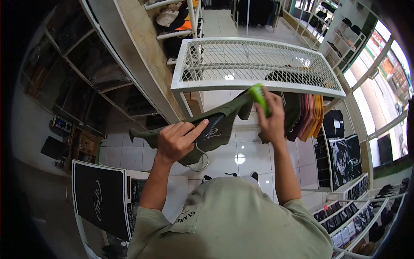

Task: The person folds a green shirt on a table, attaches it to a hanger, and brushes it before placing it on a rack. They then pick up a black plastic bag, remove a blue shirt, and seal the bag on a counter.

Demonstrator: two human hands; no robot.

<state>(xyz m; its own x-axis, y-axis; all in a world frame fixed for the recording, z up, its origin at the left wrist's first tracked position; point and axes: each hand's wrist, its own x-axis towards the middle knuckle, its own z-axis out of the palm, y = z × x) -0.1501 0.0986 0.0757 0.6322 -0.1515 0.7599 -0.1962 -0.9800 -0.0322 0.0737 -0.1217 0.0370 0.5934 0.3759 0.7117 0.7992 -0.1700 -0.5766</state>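
My left hand [177,139] is closed on a black clothes hanger [211,126], its index finger stretched along it. The hanger's curved metal hook [205,163] points down towards me. A dark green shirt [222,131] with a small white print is draped on the hanger, spreading to both sides of my left hand. My right hand [272,115] grips a bright green hand-held object [259,99] against or close to the shirt's right end; its exact kind is hard to make out.
A white mesh-topped rack [258,82] stands just ahead, with maroon, pink and yellow shirts [308,116] hanging beneath. Tall shelving [99,82] rises at left, above a black-topped display case [98,194]. Shelves of packaged goods [351,220] are at right, near the glass front.
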